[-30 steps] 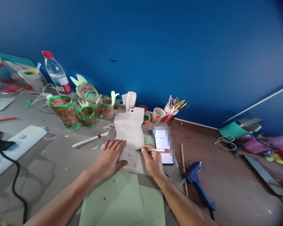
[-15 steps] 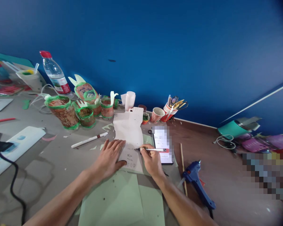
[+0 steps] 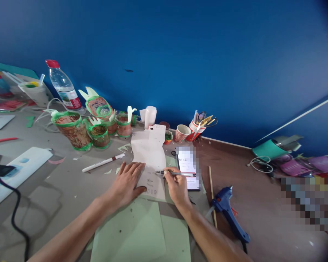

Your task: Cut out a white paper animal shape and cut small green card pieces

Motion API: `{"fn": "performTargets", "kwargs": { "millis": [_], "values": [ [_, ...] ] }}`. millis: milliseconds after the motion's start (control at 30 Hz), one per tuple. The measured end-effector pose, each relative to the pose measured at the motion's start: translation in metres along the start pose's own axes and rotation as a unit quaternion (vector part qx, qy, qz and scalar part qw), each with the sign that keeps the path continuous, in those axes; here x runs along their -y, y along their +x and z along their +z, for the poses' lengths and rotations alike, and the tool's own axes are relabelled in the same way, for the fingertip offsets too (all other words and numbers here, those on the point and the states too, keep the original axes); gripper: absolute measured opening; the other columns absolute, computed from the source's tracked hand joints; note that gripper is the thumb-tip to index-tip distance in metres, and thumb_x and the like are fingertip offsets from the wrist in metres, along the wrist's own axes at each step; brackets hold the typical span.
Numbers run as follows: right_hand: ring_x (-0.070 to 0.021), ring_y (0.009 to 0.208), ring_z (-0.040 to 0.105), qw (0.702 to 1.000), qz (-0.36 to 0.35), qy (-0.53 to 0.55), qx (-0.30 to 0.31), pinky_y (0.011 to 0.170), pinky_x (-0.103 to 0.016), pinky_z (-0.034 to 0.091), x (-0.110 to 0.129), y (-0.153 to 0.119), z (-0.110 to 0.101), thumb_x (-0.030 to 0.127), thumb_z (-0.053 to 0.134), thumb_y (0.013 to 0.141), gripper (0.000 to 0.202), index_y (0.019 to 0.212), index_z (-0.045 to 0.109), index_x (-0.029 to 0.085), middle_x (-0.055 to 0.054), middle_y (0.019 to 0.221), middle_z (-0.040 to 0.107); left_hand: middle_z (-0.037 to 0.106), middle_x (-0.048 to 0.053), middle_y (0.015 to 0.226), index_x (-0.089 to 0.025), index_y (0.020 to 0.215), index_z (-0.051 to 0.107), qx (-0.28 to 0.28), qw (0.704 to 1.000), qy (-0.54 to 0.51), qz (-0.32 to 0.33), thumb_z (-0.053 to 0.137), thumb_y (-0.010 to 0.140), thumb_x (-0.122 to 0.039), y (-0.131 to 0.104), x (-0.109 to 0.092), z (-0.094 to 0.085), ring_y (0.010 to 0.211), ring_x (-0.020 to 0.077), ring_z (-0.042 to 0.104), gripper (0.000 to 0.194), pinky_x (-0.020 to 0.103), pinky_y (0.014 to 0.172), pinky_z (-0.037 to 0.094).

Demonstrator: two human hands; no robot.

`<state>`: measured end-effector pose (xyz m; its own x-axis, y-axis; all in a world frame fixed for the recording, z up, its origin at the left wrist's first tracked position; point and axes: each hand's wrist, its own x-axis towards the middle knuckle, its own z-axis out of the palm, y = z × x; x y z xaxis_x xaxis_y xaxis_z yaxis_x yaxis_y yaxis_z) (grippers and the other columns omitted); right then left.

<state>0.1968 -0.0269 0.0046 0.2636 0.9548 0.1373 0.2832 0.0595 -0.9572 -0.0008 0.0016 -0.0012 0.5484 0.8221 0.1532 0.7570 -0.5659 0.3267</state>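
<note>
My right hand [image 3: 177, 183] is closed round a pen [image 3: 177, 173], its tip over the sheet of white paper [image 3: 149, 151]. Small drawn marks and a row of ovals show on the paper's near part. My left hand [image 3: 129, 178] lies flat with fingers spread, resting across the paper's left edge. Under my forearms are pale green sheets [image 3: 131, 229]. A phone [image 3: 187, 167] with a lit screen lies just right of my right hand. Left of the paper is a white marker [image 3: 103, 162].
Brown and green decorated pots [image 3: 73, 131] and a water bottle [image 3: 64, 85] stand at the back left. Paper cups [image 3: 182, 133] stand behind the phone, one holding scissors and sticks. A blue glue gun [image 3: 231, 214] and a wooden stick [image 3: 211, 196] lie at right.
The pen in my right hand has shifted slightly left, its tip moving a little over the paper. My left hand stays in place.
</note>
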Motion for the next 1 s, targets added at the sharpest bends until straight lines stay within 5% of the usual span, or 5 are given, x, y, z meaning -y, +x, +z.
{"fn": "performTargets", "kwargs": {
  "millis": [267,1000],
  "values": [
    [-0.0119,0.049,0.047,0.998,-0.023,-0.024,0.047,0.045,-0.022,0.036,-0.0011,-0.0036,0.0056,0.033,0.051,0.081,0.021,0.081,0.062,0.016,0.001,0.059,0.054,0.052,0.013,0.132,-0.016,0.135,0.038,-0.017,1.000,0.006,0.007,0.061,0.078,-0.035,-0.0007,0.0003,0.0015,0.125,0.0307,0.042,0.064,0.052,0.108,0.022],
    [-0.0157,0.065,0.060,0.994,-0.080,-0.065,0.047,0.061,-0.025,0.048,-0.0026,-0.0020,0.0087,0.025,0.051,0.083,0.017,0.083,0.066,0.018,-0.004,0.075,0.068,0.051,0.013,0.133,-0.017,0.136,0.036,-0.013,1.000,-0.001,0.003,0.061,0.079,-0.035,-0.0010,-0.0009,0.0014,0.126,0.0300,0.040,0.065,0.051,0.110,0.019]
  ]
}}
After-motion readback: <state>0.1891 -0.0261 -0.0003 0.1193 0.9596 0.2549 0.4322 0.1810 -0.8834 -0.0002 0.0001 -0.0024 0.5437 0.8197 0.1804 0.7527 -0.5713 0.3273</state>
